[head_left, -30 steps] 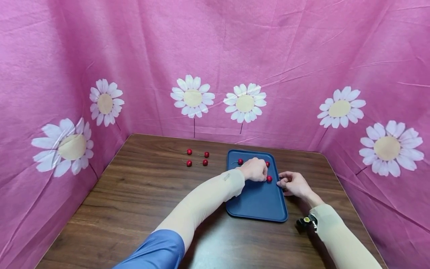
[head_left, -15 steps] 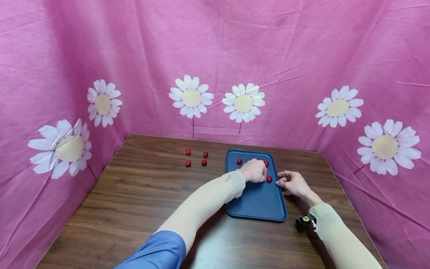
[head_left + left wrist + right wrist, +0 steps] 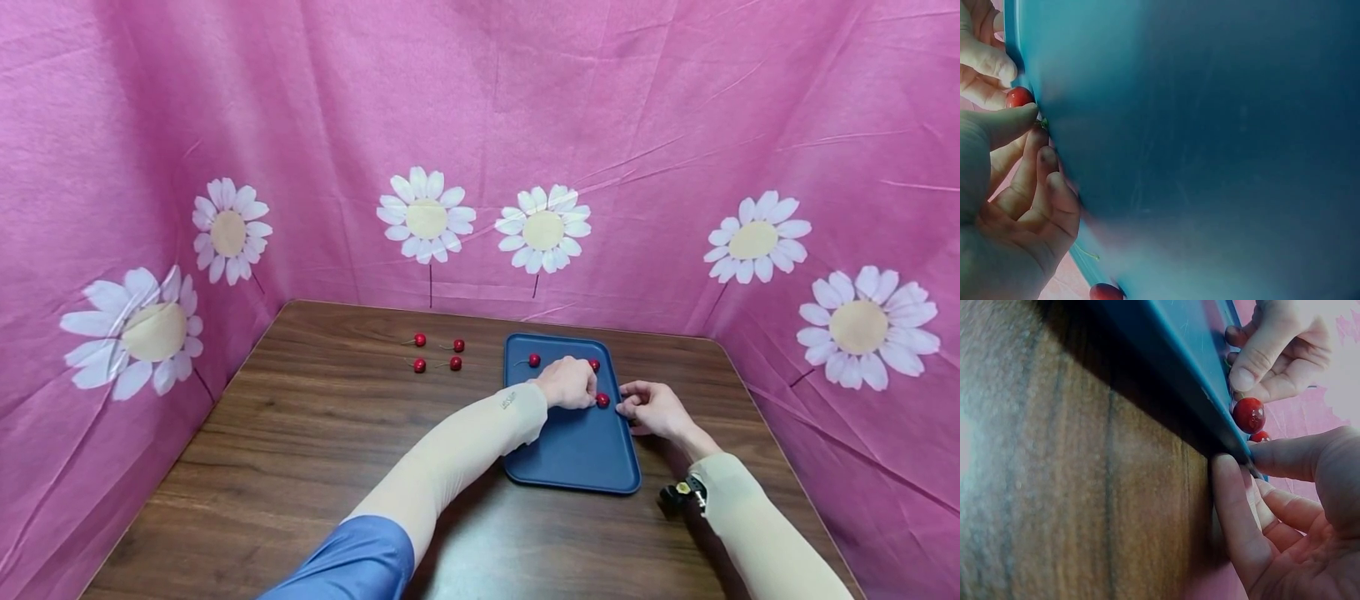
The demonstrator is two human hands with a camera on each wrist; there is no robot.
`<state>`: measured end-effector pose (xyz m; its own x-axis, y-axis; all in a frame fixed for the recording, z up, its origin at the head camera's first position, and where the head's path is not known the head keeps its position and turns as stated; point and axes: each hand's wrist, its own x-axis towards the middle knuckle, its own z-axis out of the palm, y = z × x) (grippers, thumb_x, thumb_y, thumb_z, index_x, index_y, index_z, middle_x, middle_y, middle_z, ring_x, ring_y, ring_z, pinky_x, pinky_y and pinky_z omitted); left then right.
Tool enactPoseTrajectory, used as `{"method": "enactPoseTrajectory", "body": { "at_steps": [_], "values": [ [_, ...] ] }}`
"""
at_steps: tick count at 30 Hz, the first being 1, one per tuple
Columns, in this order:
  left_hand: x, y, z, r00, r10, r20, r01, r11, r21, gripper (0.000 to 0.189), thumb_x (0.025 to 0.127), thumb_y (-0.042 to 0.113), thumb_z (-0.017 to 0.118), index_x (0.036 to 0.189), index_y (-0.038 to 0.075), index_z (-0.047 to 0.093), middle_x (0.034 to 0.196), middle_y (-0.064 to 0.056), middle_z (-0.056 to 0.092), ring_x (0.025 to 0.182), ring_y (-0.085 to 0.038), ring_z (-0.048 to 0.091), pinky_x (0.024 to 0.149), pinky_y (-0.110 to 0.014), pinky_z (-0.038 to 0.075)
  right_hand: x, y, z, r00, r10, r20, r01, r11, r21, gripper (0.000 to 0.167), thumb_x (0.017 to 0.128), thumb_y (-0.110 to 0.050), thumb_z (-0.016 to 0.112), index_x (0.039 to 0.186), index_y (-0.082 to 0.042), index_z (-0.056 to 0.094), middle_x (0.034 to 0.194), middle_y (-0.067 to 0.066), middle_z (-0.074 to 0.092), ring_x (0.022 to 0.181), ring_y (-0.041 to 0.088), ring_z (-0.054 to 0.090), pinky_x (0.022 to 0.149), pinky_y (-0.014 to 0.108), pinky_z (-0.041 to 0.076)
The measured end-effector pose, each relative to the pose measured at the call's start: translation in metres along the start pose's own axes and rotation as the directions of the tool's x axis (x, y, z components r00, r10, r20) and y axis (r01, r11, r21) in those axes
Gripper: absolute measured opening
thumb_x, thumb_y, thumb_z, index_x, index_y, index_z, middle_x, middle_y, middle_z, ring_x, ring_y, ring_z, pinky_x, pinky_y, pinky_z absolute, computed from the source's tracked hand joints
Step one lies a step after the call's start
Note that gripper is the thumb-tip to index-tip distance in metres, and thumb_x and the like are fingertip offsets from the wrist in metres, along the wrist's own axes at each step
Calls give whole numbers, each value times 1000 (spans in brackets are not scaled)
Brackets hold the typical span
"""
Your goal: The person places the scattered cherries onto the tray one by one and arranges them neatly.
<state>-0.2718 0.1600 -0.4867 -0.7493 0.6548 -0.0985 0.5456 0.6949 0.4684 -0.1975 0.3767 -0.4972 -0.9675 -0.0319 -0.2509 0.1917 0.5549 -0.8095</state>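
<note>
My left hand (image 3: 567,383) is over the dark blue tray (image 3: 570,458), its thumb and forefinger pinching a red cherry (image 3: 1019,97) by the stem end. In the right wrist view that cherry (image 3: 1249,415) sits just inside the tray's rim (image 3: 1191,369). My right hand (image 3: 658,410) grips the tray's right edge, thumb on the rim and fingers against the outer side. Two more cherries lie toward the tray's far end, one at the left (image 3: 534,360) and one at the right (image 3: 594,365), the latter partly hidden by my left hand.
Left of the tray, several stemmed cherries (image 3: 456,363) lie in two rows on the brown wooden table (image 3: 300,433). A pink cloth (image 3: 480,100) with printed daisies hangs around the table's back and sides. A black device (image 3: 678,497) is strapped at my right wrist.
The pinched cherry and my left hand have shifted very slightly to the right. My right hand keeps its hold on the tray's edge.
</note>
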Motion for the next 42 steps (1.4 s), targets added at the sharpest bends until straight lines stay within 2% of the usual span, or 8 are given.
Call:
{"method": "enactPoseTrajectory", "body": {
  "at_steps": [9,16,27,34,42],
  "values": [
    [-7,-5,-6,1000,19,6,-20,1000,12,11,103,34,83,94,27,85,92,14,75,86,-6,65,79,-25,54,1,3,1,1000,8,2,-8,1000,11,46,106,-1,71,145,19,56,95,6,74,83,10,72,72,41,71],
    [-17,-19,-19,998,60,22,-58,996,-68,9,104,33,82,108,25,85,100,12,80,90,-4,68,86,-25,58,0,-1,0,1000,13,-2,-13,1000,-1,46,106,-2,72,145,18,57,96,7,73,84,11,71,73,40,71],
    [-40,-37,-41,990,142,21,-141,989,-55,28,105,32,79,128,17,82,116,4,84,105,-8,74,99,-29,60,-1,0,-3,1000,11,5,-11,1000,8,45,106,-1,71,145,18,56,93,4,70,84,10,69,73,39,71],
    [-55,-47,-52,979,192,75,-190,981,-32,40,107,35,78,142,17,77,134,0,83,128,-15,76,114,-37,58,0,1,-2,1000,11,10,-11,1000,8,45,107,0,70,146,18,56,94,5,71,83,9,70,73,38,71],
    [-75,-57,-62,967,236,93,-232,972,-44,43,105,37,79,143,17,77,139,-3,81,129,-16,75,113,-36,60,1,1,-1,1000,6,14,-6,1000,10,46,107,0,69,146,19,55,94,3,71,84,8,70,73,39,71]
  ]
}}
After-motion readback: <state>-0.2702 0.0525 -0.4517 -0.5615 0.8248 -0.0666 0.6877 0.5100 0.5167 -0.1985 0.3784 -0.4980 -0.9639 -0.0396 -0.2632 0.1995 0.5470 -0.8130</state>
